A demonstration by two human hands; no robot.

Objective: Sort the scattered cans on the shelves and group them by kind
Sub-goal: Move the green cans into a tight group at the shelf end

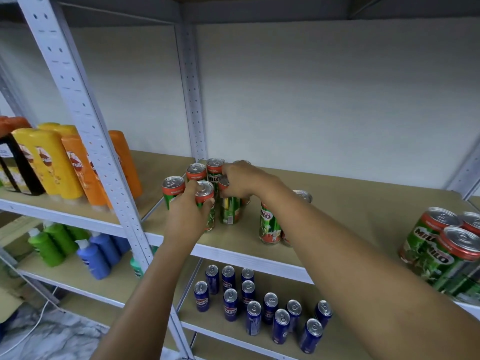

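On the upper shelf (337,193), the left hand (185,216) gripped one green Milo can (206,203) while the right hand (242,181) curled round a second can (229,209) beside it. More green cans (441,253) stood at three o'clock, and blue cans (259,305) at six.

Soft, even, fairly bright light throughout, apparently from overhead; no harsh glare, only small highlights on the silver can tops (461,239) at right; dim under the upper shelf board (259,9) along the top edge; faint, diffuse shadows on the shelf surface (363,203) beneath the arms; strong wide-angle bending at the edges, with the shelf upright (78,100) leaning and curving; slight softness and smear over both hands and the nearest cans; lower-left corner murky and indistinct.
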